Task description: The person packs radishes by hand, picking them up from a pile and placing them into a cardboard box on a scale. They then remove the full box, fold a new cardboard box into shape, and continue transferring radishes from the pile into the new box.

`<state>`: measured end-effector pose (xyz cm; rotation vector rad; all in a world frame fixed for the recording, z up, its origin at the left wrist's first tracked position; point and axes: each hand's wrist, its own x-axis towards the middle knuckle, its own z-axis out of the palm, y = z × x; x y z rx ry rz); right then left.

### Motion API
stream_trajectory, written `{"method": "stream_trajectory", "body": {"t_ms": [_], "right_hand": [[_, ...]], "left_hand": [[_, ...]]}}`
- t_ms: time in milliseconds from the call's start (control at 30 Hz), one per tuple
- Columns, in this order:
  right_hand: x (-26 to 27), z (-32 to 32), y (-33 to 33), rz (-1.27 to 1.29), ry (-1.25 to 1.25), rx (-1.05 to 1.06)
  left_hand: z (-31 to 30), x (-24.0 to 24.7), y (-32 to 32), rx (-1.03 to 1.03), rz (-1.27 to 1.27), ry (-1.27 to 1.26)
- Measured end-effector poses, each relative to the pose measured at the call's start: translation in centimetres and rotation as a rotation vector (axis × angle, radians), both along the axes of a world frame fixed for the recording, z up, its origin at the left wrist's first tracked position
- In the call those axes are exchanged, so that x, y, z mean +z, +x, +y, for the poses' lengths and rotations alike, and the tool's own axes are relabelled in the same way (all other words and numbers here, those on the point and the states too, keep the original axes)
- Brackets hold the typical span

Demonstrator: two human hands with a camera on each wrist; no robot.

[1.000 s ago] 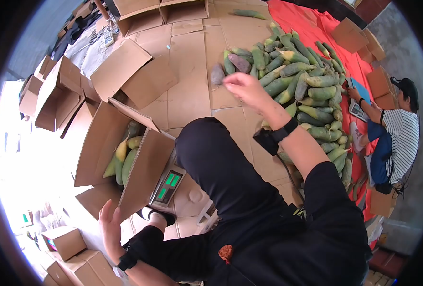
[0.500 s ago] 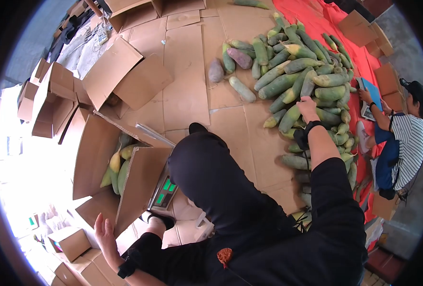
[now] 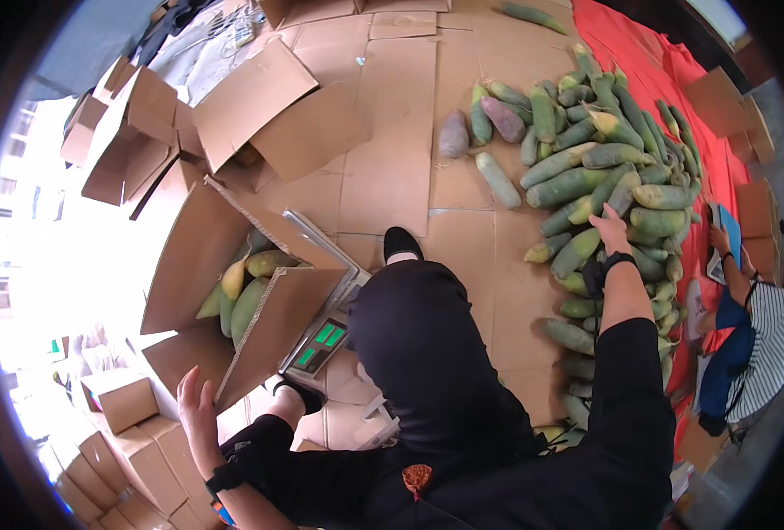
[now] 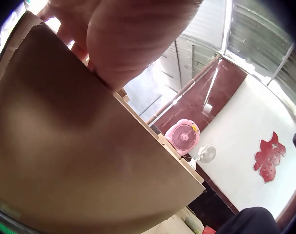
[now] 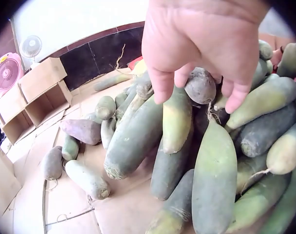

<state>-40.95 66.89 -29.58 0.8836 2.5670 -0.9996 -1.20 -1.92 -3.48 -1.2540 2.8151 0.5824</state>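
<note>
My right hand (image 3: 615, 233) is over the pile of green radishes, at the near end of a grey-green radish (image 3: 622, 193). In the right wrist view its fingers (image 5: 238, 95) point down and spread apart, with a dark rounded radish end (image 5: 201, 86) showing between them. My left hand (image 3: 197, 411) is at the edge of a cardboard box flap (image 3: 281, 322), its fingers loosely extended. Seen from the left wrist, the fingers reach over that edge, partly hidden behind it. Several radishes (image 3: 249, 309) lie inside the box, which stands on a scale (image 3: 321, 344) with green displays.
Loose radishes, among them a pale one (image 3: 498, 180) and a purplish one (image 3: 502, 119), lie left of the pile on flattened cardboard (image 3: 463, 252). Open boxes (image 3: 255, 106) stand beyond the scale. A person in a striped shirt (image 3: 763, 327) is at the right, beside red cloth (image 3: 719, 168).
My right hand has gone from above the loose radishes into the pile; its fingers look more spread than half a second ago. A pale radish now lies beside the pile. The left hand stays by the flap.
</note>
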Motion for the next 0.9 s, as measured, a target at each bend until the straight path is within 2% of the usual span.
{"method": "stream_trajectory", "body": {"t_ms": [33,67,100,167,233,300,367,400,433,500,533,633,767,800,900], "right_hand": [[2.4,-1.5,0.6,-0.038,0.023,-0.025],[3.8,-2.9,1.3,0.053,0.048,-0.023],[2.5,-2.2,1.6,0.051,0.044,-0.005],[-0.3,-0.9,1.3,0.343,-0.152,0.052],[-0.7,-1.7,2.0,0.425,-0.144,0.038],[-1.1,-2.7,3.0,0.435,-0.326,-0.080],[-4.2,-1.9,3.3,0.459,-0.432,-0.141],[-2.4,-3.7,4.2,0.354,-0.463,-0.252],[-1.3,-5.0,5.0,0.354,-0.468,-0.237],[-2.3,-4.6,6.1,0.184,-0.678,-0.437],[-3.3,-3.8,6.2,0.120,-0.715,-0.409],[-1.0,-6.1,7.5,0.039,-0.864,-0.425],[2.3,-10.4,7.8,-0.035,-0.978,-0.335],[2.5,-11.3,7.5,0.027,-1.082,-0.171],[10.2,-17.7,6.9,0.009,-1.079,0.126]], "left_hand": [[0.1,0.0,-0.2,-0.002,0.001,0.006],[0.1,0.1,-0.4,-0.007,-0.023,-0.018],[0.2,0.2,-0.6,0.011,-0.025,-0.022],[0.4,0.4,-0.7,-0.054,-0.016,-0.032],[0.4,0.3,-0.5,-0.057,0.011,-0.034],[0.4,0.4,-0.3,-0.049,-0.016,-0.058],[0.8,0.9,-0.4,-0.026,-0.013,-0.037],[0.7,0.9,-0.2,-0.022,-0.012,-0.025],[0.7,1.1,-0.1,-0.008,-0.008,-0.026],[0.9,1.4,-0.1,-0.009,0.019,-0.021],[0.9,1.7,-0.1,-0.004,0.009,-0.015],[0.6,1.9,0.6,-0.014,0.038,0.002],[0.4,2.0,1.3,-0.048,0.084,-0.001],[0.2,1.7,1.6,-0.075,0.107,-0.012],[-0.1,1.5,1.7,-0.073,0.104,-0.016]]}}
